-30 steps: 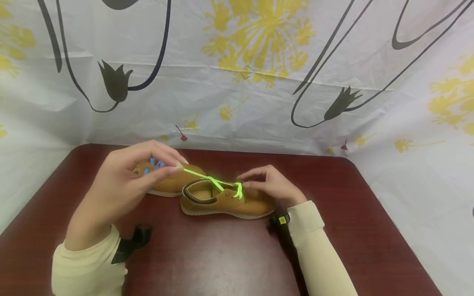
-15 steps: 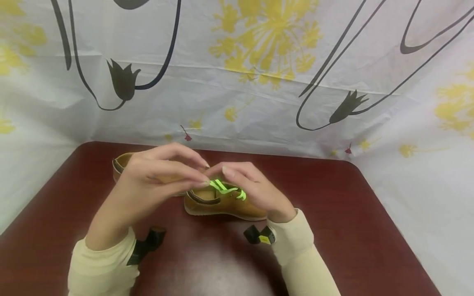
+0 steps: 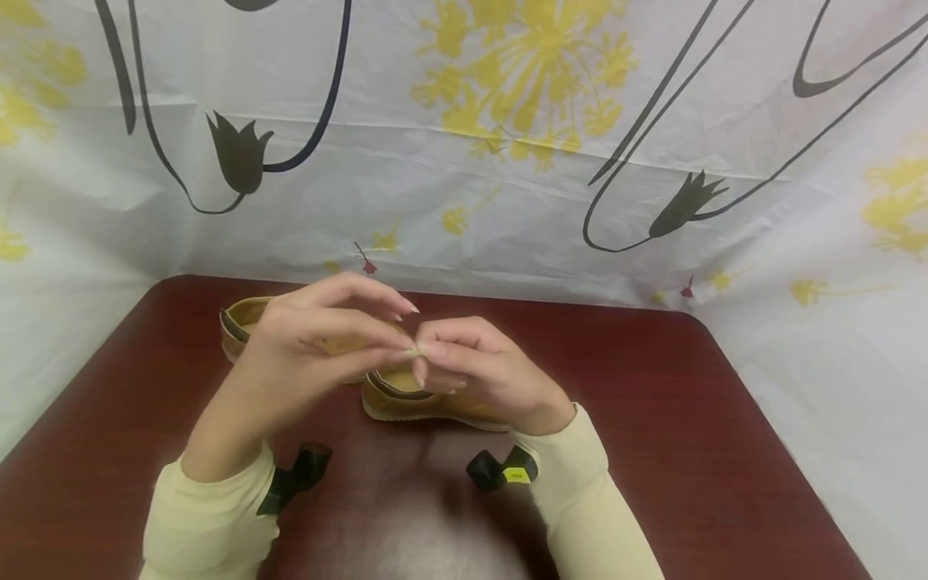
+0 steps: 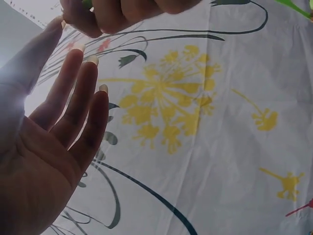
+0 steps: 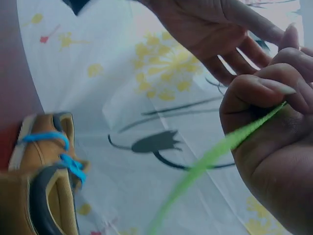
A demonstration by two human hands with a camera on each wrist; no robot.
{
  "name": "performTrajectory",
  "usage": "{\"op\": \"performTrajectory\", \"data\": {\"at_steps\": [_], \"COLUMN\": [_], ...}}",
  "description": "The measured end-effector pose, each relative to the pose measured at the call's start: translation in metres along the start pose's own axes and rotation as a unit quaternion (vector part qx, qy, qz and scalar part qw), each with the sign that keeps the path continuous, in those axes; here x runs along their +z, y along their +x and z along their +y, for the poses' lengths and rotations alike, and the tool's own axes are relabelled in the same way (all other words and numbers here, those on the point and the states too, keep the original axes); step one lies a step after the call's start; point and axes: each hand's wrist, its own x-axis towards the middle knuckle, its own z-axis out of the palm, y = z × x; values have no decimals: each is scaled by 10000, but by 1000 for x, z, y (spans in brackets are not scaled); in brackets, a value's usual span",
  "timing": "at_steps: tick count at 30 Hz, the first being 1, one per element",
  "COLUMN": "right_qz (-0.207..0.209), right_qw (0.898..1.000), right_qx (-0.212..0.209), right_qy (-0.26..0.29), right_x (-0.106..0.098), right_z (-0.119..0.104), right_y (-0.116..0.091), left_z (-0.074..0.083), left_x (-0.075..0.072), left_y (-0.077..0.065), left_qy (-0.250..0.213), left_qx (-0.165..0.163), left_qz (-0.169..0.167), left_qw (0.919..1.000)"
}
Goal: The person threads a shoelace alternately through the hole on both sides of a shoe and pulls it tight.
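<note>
A tan shoe (image 3: 406, 407) stands side-on on the table, its upper front largely hidden behind my right hand (image 3: 493, 370). Above it, a bright green shoelace (image 5: 195, 169) rises into the curled fingers of that hand in the right wrist view. Thumb and index finger of my left hand (image 3: 304, 342) pinch a pale bit of the lace where both hands' fingertips meet; the left hand's other fingers extend loosely. Behind, partly covered by the left hand, is a second tan shoe (image 3: 239, 322) with a blue shoelace (image 5: 73, 169), which shows in the right wrist view.
The dark red-brown table (image 3: 652, 451) has rounded back corners. A white curtain (image 3: 464, 185) with yellow and grey flower prints hangs close behind it and at both sides. Small black cameras (image 3: 312, 463) are strapped to both wrists.
The left hand has come right and the right hand left, so the fingertips now meet above the shoe. The lace, stretched out leftward before, is now gathered between both hands.
</note>
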Motion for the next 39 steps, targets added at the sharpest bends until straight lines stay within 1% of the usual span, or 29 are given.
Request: {"op": "performTrajectory", "data": {"at_steps": [2,4,5,6,7,8,9,11,12,13,15,16,18,20,22,24,27,29,32,36,39], "right_qz": [142,344,470,605,746,858,976,1256,1433,1597,1957,2118,2274,2234,2092,1866,1453,1163,872,627,310], "right_qw": [9997,9988,9978,9970,9958,9947,9931,9890,9868,9843,9775,9728,9639,9577,9546,9540,9483,9408,9245,9066,8985], "right_qx": [-13,-120,-214,-296,-394,-502,-621,-758,-728,-668,-334,-55,481,836,1032,1119,1205,1291,1497,1784,1847], "right_qy": [-187,-332,-408,-392,-346,-264,-192,-172,-215,-333,-706,-940,-1299,-1611,-1852,-2065,-2550,-2909,-3394,-3772,-3970], "right_x": [-6,-14,-19,-24,-29,-33,-38,-46,-50,-52,-57,-58,-60,-62,-64,-66,-70,-72,-75,-79,-83], "right_z": [-3,-5,-6,-7,-8,-9,-10,-10,-10,-9,-8,-7,-4,0,4,9,16,21,27,34,37], "right_y": [-4,-8,-11,-14,-17,-19,-22,-26,-28,-29,-31,-32,-32,-33,-32,-31,-28,-26,-24,-25,-27], "left_z": [-2,-6,-9,-12,-15,-19,-22,-29,-32,-36,-43,-47,-53,-57,-60,-62,-62,-62,-62,-62,-61], "left_x": [1,2,3,4,6,9,12,22,27,34,47,54,67,77,86,91,95,96,96,97,98], "left_y": [0,-1,-1,-2,-2,-2,-3,-4,-5,-6,-9,-11,-14,-17,-19,-21,-22,-23,-24,-24,-24], "left_qy": [102,410,653,950,1288,1620,1928,2394,2542,2647,2745,2776,2824,2828,2802,2781,2760,2786,2839,2888,2931], "left_qx": [-258,-567,-749,-972,-1238,-1482,-1697,-2179,-2402,-2586,-2826,-2930,-3025,-3065,-3086,-3112,-3155,-3160,-3093,-2972,-2912], "left_qz": [10,-60,-148,-300,-495,-739,-1016,-1513,-1731,-1887,-2071,-2124,-2233,-2295,-2355,-2348,-2277,-2215,-2141,-2067,-2047], "left_qw": [9996,9975,9949,9903,9827,9728,9611,9340,9207,9097,8955,8900,8826,8795,8780,8779,8789,8795,8820,8863,8874]}}
